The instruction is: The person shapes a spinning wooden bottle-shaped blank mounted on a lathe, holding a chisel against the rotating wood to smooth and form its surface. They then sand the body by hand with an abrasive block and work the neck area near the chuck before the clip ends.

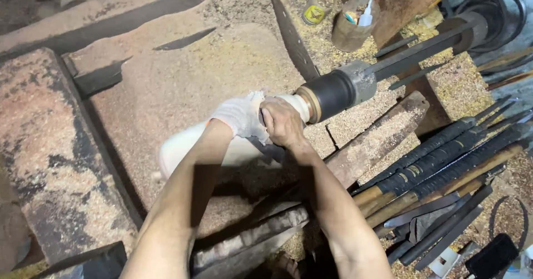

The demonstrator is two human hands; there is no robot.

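- I see my left hand (240,114), in a white glove, wrapped around the pale wooden piece (189,148) mounted on the lathe, left of the dark chuck (332,94).
- My bare right hand (282,122) is clamped on that piece just beside the chuck.
- I judge I'm seating or checking the piece.
- Next calls for a firm, even grip.
- The long chisels (438,165) lie to the right.

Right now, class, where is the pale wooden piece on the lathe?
In the head view, the pale wooden piece lies centre-left, gripped between the gloved left hand and bare right hand, left of the black chuck.
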